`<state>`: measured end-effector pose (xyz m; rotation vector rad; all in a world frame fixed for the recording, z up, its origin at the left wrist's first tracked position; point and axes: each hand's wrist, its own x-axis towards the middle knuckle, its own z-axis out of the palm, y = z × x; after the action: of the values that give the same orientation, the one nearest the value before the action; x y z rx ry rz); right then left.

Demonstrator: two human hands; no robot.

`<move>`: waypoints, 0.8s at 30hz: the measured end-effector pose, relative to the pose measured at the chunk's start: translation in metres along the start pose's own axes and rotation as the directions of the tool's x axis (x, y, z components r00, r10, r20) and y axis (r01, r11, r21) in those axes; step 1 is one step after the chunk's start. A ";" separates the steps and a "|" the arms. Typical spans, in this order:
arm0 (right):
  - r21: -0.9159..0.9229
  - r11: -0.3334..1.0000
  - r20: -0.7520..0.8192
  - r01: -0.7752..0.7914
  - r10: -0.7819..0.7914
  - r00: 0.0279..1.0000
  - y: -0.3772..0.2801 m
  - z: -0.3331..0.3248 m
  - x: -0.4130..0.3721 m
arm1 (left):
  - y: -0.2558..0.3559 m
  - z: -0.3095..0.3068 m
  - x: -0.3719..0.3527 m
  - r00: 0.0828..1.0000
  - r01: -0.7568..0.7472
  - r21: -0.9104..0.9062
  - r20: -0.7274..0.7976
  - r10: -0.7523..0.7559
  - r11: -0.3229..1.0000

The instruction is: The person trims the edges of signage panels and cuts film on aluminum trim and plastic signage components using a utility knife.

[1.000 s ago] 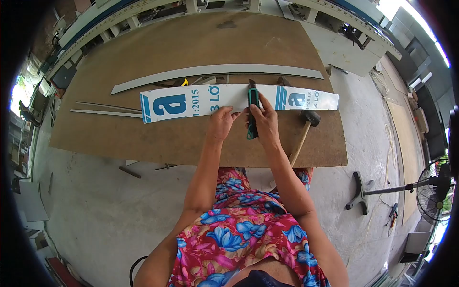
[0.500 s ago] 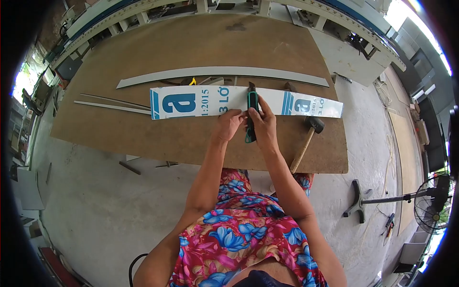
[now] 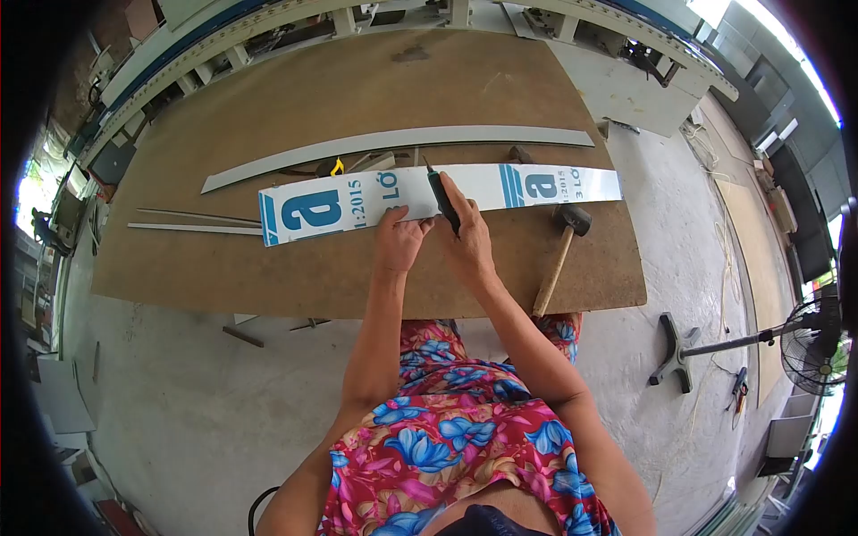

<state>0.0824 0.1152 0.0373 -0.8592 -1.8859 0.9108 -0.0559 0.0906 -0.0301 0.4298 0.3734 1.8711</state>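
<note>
Brown board point(image 3: 313, 98): our "a :2015" strip point(image 3: 313, 210) runs sideways. R hand point(image 3: 466, 246) clamps knife point(image 3: 441, 195), tip to far edge; L hand point(image 3: 399, 241) fingers curled together on strip.

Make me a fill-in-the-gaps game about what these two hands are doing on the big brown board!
1. The right hand grips a ____ by its dark handle.
2. The left hand presses down on the printed white ____.
3. The hammer lies on the board to the ____ of both hands.
4. The biggest printed letter is a blue ____.

Missing words: knife; strip; right; a
</note>
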 end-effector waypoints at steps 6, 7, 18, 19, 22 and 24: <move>-0.368 0.911 0.076 0.187 -0.171 0.982 -0.012 -0.003 0.002 | 0.006 -0.009 -0.003 0.999 -0.045 0.151 -0.009 0.047 0.988; -0.399 0.889 0.082 0.222 -0.207 0.975 -0.009 -0.001 0.002 | 0.006 -0.008 -0.003 0.999 -0.052 0.173 0.007 0.051 0.984; -0.495 0.848 -0.019 0.188 -0.227 0.974 0.011 -0.022 0.002 | 0.007 -0.010 -0.002 0.997 -0.073 0.246 0.015 0.071 0.967; -0.505 0.843 -0.028 0.183 -0.228 0.973 0.013 -0.025 0.002 | 0.007 -0.005 -0.004 0.997 -0.080 0.262 0.021 0.077 0.962; -0.536 0.832 -0.035 0.139 -0.187 0.982 0.018 -0.035 0.003 | 0.009 0.001 -0.006 0.998 -0.070 0.295 0.024 0.066 0.953; -0.549 0.828 -0.041 0.113 -0.162 0.986 0.021 -0.042 0.004 | 0.011 0.002 -0.007 0.998 -0.060 0.316 0.005 0.062 0.947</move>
<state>0.1227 0.1396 0.0367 -1.0539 -2.1338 0.2270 -0.0614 0.0809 -0.0240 0.6593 0.6755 1.8770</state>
